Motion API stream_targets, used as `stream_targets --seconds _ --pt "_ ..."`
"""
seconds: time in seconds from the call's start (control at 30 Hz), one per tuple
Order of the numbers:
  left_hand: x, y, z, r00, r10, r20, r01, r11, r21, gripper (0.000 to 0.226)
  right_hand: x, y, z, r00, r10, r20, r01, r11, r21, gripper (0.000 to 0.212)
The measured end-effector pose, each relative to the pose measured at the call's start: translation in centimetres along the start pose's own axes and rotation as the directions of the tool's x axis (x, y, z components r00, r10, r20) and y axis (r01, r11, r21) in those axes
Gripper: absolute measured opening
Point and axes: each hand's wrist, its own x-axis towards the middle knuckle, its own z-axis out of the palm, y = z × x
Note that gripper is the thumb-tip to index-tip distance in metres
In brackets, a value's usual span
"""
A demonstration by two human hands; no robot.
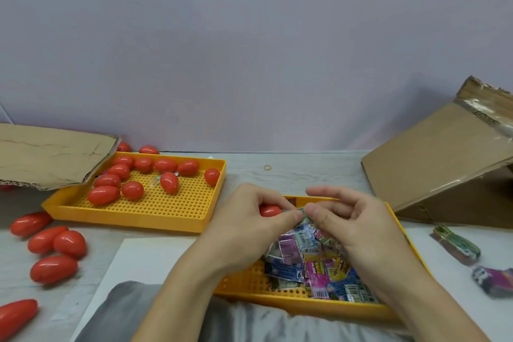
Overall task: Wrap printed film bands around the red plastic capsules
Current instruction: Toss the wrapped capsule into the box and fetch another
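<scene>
My left hand [249, 219] grips a red capsule [269, 211], fingers curled over it so only its glossy rounded end shows. My right hand [344, 222] pinches a film band [301, 214] between thumb and forefinger right at the capsule's other end; the band looks greenish with fine print, though blur hides the detail. Both hands meet above the far edge of the near yellow tray [305, 305].

That tray has a perforated floor and holds a loose heap of printed bands [313, 266] in pink, purple, blue and white, some showing barcodes. They overlap too much for me to count.

The capsules are smooth, shiny, egg-shaped and orange-red. A second yellow perforated tray [166, 214] lies to my left and farther away, with eleven capsules [169, 182] visible in it, clustered toward its far left corner. Two more [148, 150] lie just behind it. On the table [291, 172] at my left, five loose capsules [69, 244] lie scattered.

A torn cardboard sheet [52, 155] overlaps the far tray's left corner. A cardboard box flap [438, 164] slopes at my right. Near it lie two bundles of bands [458, 244], and one rubber band [267, 167] lies on the table beyond my hands.
</scene>
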Motion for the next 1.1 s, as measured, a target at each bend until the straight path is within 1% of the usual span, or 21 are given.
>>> stream_targets --seconds 0.07,0.13,0.2,0.3,0.4,0.5,0.57,0.7,0.77,0.8,0.87,0.93,1.0,1.1 --pt "0.2 0.3 0.4 0.999 0.005 -0.052 -0.011 0.994 -0.110 0.027 0.2 0.2 0.1 0.997 -0.002 -0.073 0.006 0.998 0.059 0.038" --pt "0.5 0.4 0.9 0.988 -0.020 -0.151 -0.019 0.967 -0.252 0.042 0.3 0.3 0.1 0.990 0.014 -0.140 0.004 0.992 0.125 0.031" --pt "0.8 0.3 1.2 0.978 -0.063 -0.201 -0.014 0.933 -0.359 0.050 0.3 0.2 0.0 0.993 0.011 -0.120 0.010 0.986 0.167 0.032" --pt "0.9 0.0 1.4 0.976 -0.116 -0.182 0.017 0.882 -0.471 0.050 0.0 -0.2 0.4 0.998 -0.068 -0.011 0.069 0.978 0.198 0.032" --pt "1.0 -0.3 1.7 0.972 -0.120 -0.202 0.015 0.889 -0.457 0.049 -0.3 -0.6 0.8 0.987 -0.157 0.041 0.150 0.978 0.144 0.032" --pt "1.0 -0.4 2.0 0.967 -0.106 -0.231 -0.003 0.905 -0.426 0.053 -0.5 -0.7 0.9 0.976 -0.218 0.012 0.218 0.975 0.038 0.026" --pt "1.0 -0.4 2.0 0.966 -0.092 -0.240 -0.014 0.914 -0.407 0.054 -0.6 -0.7 0.9 0.974 -0.226 -0.017 0.225 0.973 -0.043 0.023" --pt "0.9 -0.2 2.1 0.971 -0.074 -0.226 -0.024 0.915 -0.403 0.053 -0.8 -0.6 1.3 0.976 -0.218 0.021 0.218 0.958 -0.184 0.022" --pt "1.0 0.0 2.1 0.976 -0.079 -0.204 -0.016 0.904 -0.427 0.049 -0.7 -0.4 1.4 0.968 -0.248 0.033 0.248 0.933 -0.262 0.010" --pt "1.0 0.1 2.2 0.979 -0.076 -0.191 -0.014 0.903 -0.429 0.046 -0.7 -0.4 1.4 0.965 -0.260 0.025 0.257 0.927 -0.273 0.003" --pt "1.0 0.0 2.2 0.983 -0.056 -0.177 -0.022 0.912 -0.410 0.035 -0.4 -0.1 1.0 0.967 -0.251 -0.042 0.233 0.942 -0.242 0.007" --pt "0.8 -0.1 2.2 0.982 -0.038 -0.183 -0.035 0.924 -0.382 0.022 -0.2 -0.1 0.7 0.974 -0.202 -0.100 0.183 0.968 -0.171 0.011" --pt "0.8 -0.2 2.3 0.984 -0.013 -0.177 -0.049 0.939 -0.340 0.012 -0.1 0.0 0.6 0.983 -0.154 -0.099 0.144 0.985 -0.099 0.012" --pt "0.8 -0.2 2.2 0.990 0.028 -0.139 -0.073 0.942 -0.327 0.009 0.0 0.0 0.6 0.989 -0.114 -0.095 0.114 0.993 -0.009 0.012"
